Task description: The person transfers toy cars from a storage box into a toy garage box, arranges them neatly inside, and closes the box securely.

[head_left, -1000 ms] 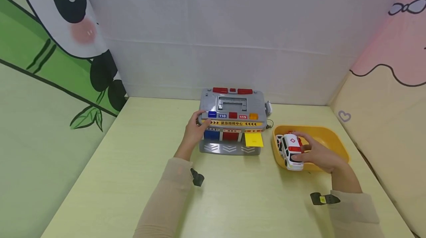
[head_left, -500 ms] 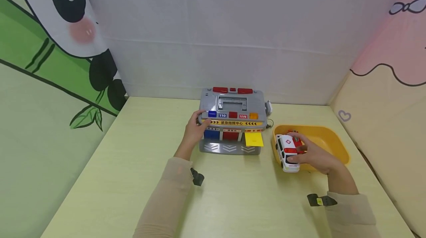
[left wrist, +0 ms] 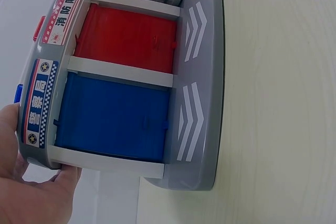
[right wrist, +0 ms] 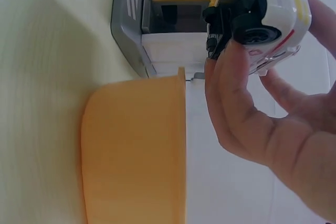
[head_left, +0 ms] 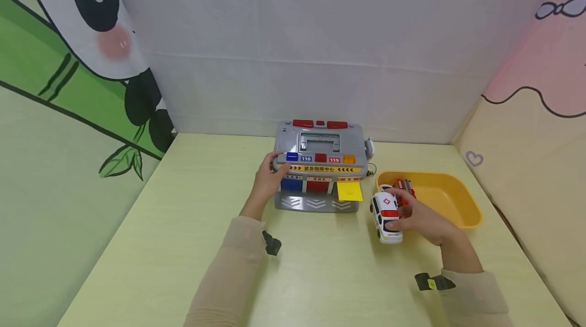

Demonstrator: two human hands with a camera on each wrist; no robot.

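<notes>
In the head view a grey toy emergency station stands near the back of the table. My left hand grips its front left corner, thumb on top. The left wrist view shows its blue door and red door both down. Its yellow door sticks out raised, leaving the third bay uncovered. My right hand holds a white toy ambulance with a red cross, thumb and fingers on its sides. The ambulance is in the air over the basin's front left edge, its wheels visible in the right wrist view.
A yellow basin sits right of the station. Inside are a red toy fire truck and a white toy car, partly hidden behind the ambulance. A small handset with a coiled cord hangs on the station's right side.
My right hand has carried the ambulance left and toward me, from over the basin past its front left edge. More of the red fire truck shows. My left hand stays on the station.
</notes>
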